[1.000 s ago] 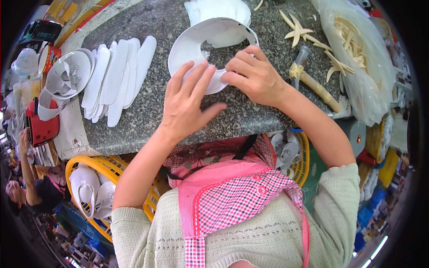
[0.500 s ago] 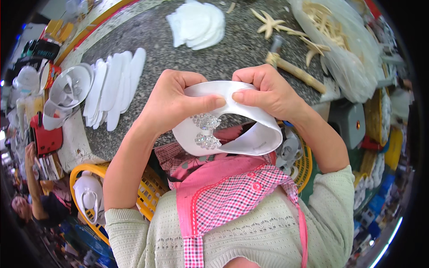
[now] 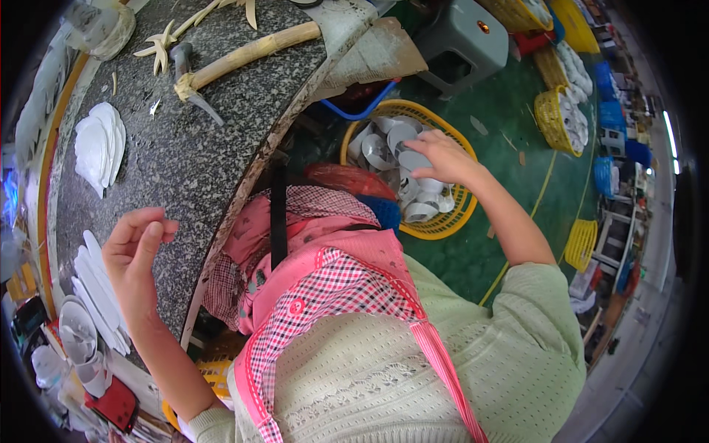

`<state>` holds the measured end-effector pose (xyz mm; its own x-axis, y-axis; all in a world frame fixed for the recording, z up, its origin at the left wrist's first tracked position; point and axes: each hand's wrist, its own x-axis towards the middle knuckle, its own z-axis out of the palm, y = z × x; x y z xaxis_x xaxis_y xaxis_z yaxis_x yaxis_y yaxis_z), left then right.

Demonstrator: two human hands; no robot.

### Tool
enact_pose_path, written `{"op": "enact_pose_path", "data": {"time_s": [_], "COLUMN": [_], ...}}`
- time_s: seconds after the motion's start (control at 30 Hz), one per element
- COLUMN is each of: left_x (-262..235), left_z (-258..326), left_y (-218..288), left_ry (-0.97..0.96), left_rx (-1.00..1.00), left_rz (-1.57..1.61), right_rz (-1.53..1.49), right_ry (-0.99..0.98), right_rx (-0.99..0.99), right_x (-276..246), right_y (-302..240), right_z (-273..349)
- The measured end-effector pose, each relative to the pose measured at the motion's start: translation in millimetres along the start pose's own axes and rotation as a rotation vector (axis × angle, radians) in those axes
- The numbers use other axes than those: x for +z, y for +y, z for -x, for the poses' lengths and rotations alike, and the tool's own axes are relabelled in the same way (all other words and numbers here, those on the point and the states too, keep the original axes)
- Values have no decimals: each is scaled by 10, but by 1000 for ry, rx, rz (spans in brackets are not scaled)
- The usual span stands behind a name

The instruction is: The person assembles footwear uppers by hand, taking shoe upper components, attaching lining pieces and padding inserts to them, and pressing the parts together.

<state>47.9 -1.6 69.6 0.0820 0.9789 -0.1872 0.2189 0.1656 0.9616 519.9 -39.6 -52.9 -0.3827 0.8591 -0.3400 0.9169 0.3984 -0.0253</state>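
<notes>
My right hand (image 3: 443, 159) reaches over a round yellow basket (image 3: 464, 210) on the right, its fingers stretched out above white curved shoe uppers (image 3: 402, 136) that fill it. Whether the fingertips touch the pieces I cannot tell. On the left, my left hand (image 3: 136, 255) hovers above the speckled stone table (image 3: 170, 188), fingers loosely bent and nothing visible between them. Close by it lie long white insole-shaped strips (image 3: 100, 288) in an overlapping row. Farther up is a stack of rounded white pieces (image 3: 100, 148).
A hammer (image 3: 255, 55) with a wooden handle rests on the table, beside tan forked pieces (image 3: 159, 50). Beyond the table edge stand a grey stool (image 3: 465, 37) and a blue-rimmed bin (image 3: 369, 103). Another yellow basket (image 3: 554, 122) sits on the green floor (image 3: 502, 177).
Both hands have let go of the white shoe upper with the sparkling bow, which is out of sight. My right hand has moved to the basket. The view has swung right.
</notes>
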Motion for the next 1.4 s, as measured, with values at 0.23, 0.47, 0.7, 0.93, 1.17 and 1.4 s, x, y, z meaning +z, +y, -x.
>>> {"op": "enact_pose_path", "data": {"time_s": [0.23, 0.47, 0.7, 0.93, 1.17, 1.4], "left_x": [-102, -1360, -2366, -3102, -3416, -3573], "left_z": [54, 759, 1739, 1784, 1834, 2107], "left_y": [-51, -386, -758, -691, -996, -905], "left_ry": [33, 682, 1453, 1713, 1806, 1749], "left_rx": [-37, 4, 29, 25, -133, 50], "left_rz": [-133, -140, -614, -1252, -1025, -551], "right_rz": [-403, -667, -651, -804, -451, -625], "right_ry": [-87, -299, -338, 271, 489, 401], "right_rx": [-185, -1007, -1385, -1397, -1376, -1397], "right_x": [-599, -1345, -1941, -2157, -1867, -2257], "right_y": [-358, -1774, -3765, -5506, -6716, -6841], "right_z": [-955, -1634, -2155, -2849, -2769, -3353]}}
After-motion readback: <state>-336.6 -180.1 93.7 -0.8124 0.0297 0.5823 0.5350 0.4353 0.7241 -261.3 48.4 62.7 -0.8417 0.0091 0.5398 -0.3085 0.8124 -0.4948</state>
